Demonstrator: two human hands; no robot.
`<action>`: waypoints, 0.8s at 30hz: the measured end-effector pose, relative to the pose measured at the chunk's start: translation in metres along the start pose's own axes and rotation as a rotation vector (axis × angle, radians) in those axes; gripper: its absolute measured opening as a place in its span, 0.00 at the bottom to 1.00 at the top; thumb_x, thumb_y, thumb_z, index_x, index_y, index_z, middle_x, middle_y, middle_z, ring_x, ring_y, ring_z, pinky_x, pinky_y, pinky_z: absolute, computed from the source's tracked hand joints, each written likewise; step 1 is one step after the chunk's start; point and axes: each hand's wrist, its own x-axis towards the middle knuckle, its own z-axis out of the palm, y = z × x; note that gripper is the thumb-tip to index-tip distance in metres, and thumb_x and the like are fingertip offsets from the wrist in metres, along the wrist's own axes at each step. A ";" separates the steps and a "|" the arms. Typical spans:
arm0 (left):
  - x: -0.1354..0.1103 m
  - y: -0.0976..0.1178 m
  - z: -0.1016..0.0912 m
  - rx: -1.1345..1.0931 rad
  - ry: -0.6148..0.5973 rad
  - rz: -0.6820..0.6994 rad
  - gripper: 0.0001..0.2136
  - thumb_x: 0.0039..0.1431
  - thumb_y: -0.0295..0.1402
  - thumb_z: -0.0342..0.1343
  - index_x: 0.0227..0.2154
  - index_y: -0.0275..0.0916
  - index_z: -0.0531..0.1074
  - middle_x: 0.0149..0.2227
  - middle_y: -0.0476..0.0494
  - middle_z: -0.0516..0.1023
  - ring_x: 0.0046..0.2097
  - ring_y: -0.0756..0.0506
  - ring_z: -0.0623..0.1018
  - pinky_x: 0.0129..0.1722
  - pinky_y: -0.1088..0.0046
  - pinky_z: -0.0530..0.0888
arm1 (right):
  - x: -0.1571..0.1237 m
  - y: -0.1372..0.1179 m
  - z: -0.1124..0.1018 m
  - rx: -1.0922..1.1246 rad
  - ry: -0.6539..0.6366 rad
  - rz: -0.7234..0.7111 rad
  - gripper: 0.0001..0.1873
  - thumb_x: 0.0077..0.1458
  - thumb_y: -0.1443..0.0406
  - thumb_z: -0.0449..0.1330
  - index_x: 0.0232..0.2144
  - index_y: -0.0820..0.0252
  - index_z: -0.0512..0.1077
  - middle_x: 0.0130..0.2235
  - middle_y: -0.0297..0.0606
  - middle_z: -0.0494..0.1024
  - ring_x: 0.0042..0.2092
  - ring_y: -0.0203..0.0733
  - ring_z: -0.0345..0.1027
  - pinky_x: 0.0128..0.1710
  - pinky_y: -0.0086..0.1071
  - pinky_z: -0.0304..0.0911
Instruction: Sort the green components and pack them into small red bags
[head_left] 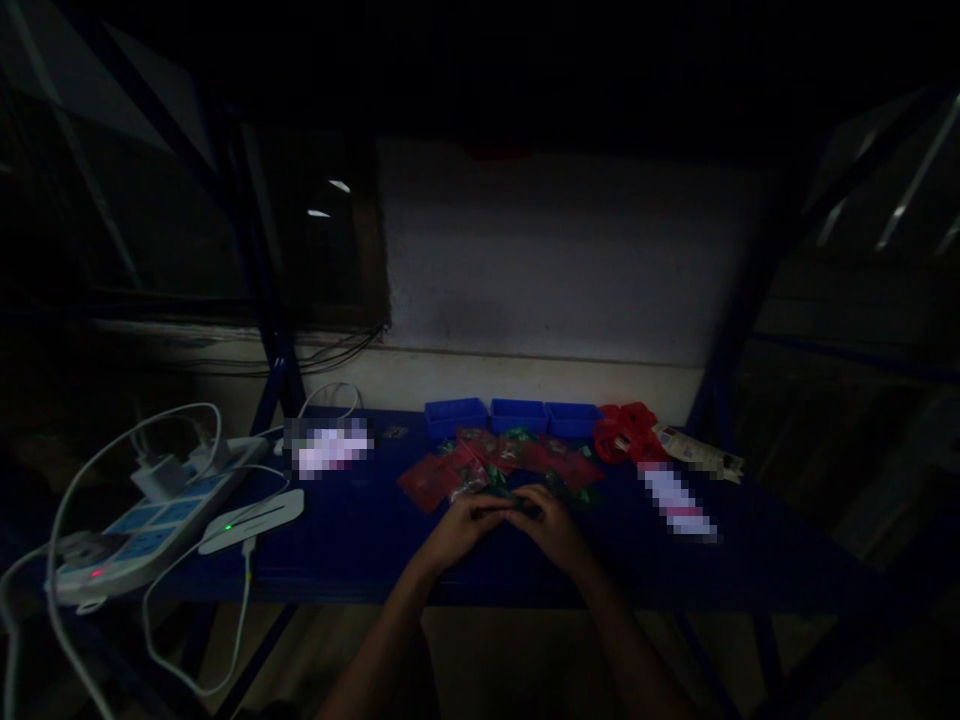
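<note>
The scene is very dark. My left hand (461, 530) and my right hand (553, 525) meet at the middle of a blue table (360, 545), fingers curled together around a small dark item (512, 507) that I cannot make out. Just beyond my hands lie several red packets (427, 480) mixed with small green pieces (517, 436). Three blue bins (517, 414) stand in a row behind them.
A white power strip (142, 530) with plugged chargers and cables sits at the left, beside a flat white device (255, 520) with a green light. Red scissors-like handles (622, 432) and a packet (697, 455) lie at the right. Blue shelf uprights (270, 330) flank the table.
</note>
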 end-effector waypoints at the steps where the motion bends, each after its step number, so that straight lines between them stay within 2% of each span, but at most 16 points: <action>1: 0.000 -0.001 0.000 0.002 0.002 0.003 0.08 0.45 0.34 0.61 0.29 0.38 0.79 0.34 0.44 0.80 0.38 0.42 0.75 0.40 0.69 0.69 | 0.000 0.002 0.000 0.017 -0.016 0.010 0.09 0.57 0.64 0.57 0.40 0.61 0.69 0.44 0.38 0.73 0.43 0.42 0.68 0.42 0.42 0.66; 3: 0.001 -0.003 0.000 0.005 0.039 0.002 0.09 0.46 0.35 0.60 0.30 0.37 0.78 0.34 0.44 0.79 0.37 0.43 0.75 0.39 0.71 0.69 | 0.001 0.005 0.000 0.059 -0.046 0.040 0.09 0.58 0.64 0.56 0.40 0.62 0.69 0.41 0.37 0.74 0.39 0.40 0.70 0.38 0.39 0.67; 7: 0.004 -0.007 -0.003 0.013 0.143 -0.027 0.17 0.47 0.38 0.58 0.41 0.36 0.72 0.37 0.44 0.76 0.32 0.48 0.74 0.30 0.75 0.69 | 0.003 0.010 -0.002 0.152 -0.061 0.099 0.10 0.58 0.64 0.55 0.41 0.63 0.68 0.39 0.36 0.74 0.35 0.38 0.71 0.33 0.35 0.69; 8: 0.004 -0.007 -0.004 0.019 0.143 -0.037 0.17 0.47 0.39 0.58 0.39 0.35 0.72 0.34 0.45 0.76 0.29 0.48 0.73 0.28 0.76 0.68 | 0.003 0.010 -0.003 0.174 -0.060 0.110 0.10 0.58 0.64 0.55 0.41 0.63 0.68 0.39 0.36 0.74 0.35 0.38 0.71 0.33 0.35 0.69; 12: 0.003 -0.005 -0.004 0.048 0.107 -0.071 0.13 0.47 0.42 0.57 0.23 0.34 0.72 0.19 0.50 0.72 0.22 0.50 0.69 0.23 0.77 0.64 | 0.004 0.005 -0.004 0.235 -0.075 0.142 0.08 0.58 0.64 0.56 0.39 0.64 0.68 0.35 0.34 0.74 0.32 0.35 0.70 0.29 0.32 0.68; 15: 0.000 -0.003 -0.004 0.053 0.125 -0.082 0.13 0.49 0.42 0.55 0.20 0.36 0.70 0.18 0.52 0.69 0.22 0.50 0.68 0.23 0.77 0.63 | 0.006 -0.001 -0.006 0.247 -0.081 0.146 0.05 0.55 0.65 0.58 0.31 0.63 0.69 0.28 0.29 0.72 0.28 0.34 0.68 0.26 0.28 0.66; 18: -0.001 -0.003 -0.005 0.052 0.148 -0.109 0.12 0.48 0.42 0.55 0.21 0.37 0.69 0.17 0.53 0.67 0.21 0.50 0.67 0.22 0.77 0.61 | 0.010 -0.007 -0.011 0.243 -0.095 0.141 0.08 0.50 0.64 0.59 0.22 0.59 0.68 0.21 0.26 0.68 0.24 0.34 0.65 0.23 0.26 0.62; 21: -0.001 -0.006 -0.004 0.040 0.166 -0.147 0.12 0.49 0.41 0.54 0.24 0.36 0.70 0.19 0.52 0.68 0.22 0.50 0.67 0.22 0.77 0.62 | 0.020 -0.011 -0.019 0.240 -0.090 0.150 0.04 0.46 0.64 0.60 0.27 0.56 0.67 0.21 0.26 0.69 0.24 0.36 0.65 0.20 0.27 0.61; 23: 0.000 -0.009 -0.003 0.027 0.179 -0.165 0.13 0.50 0.42 0.52 0.30 0.36 0.70 0.22 0.50 0.69 0.24 0.49 0.68 0.23 0.76 0.62 | 0.031 -0.013 -0.028 0.231 -0.055 0.151 0.09 0.46 0.65 0.59 0.33 0.55 0.66 0.24 0.27 0.70 0.24 0.37 0.66 0.19 0.27 0.61; 24: 0.000 -0.010 -0.003 0.021 0.183 -0.171 0.14 0.50 0.42 0.51 0.33 0.35 0.70 0.23 0.50 0.69 0.24 0.49 0.68 0.24 0.76 0.63 | 0.038 -0.013 -0.035 0.223 -0.028 0.146 0.09 0.46 0.65 0.59 0.33 0.54 0.64 0.24 0.27 0.70 0.24 0.37 0.66 0.20 0.27 0.61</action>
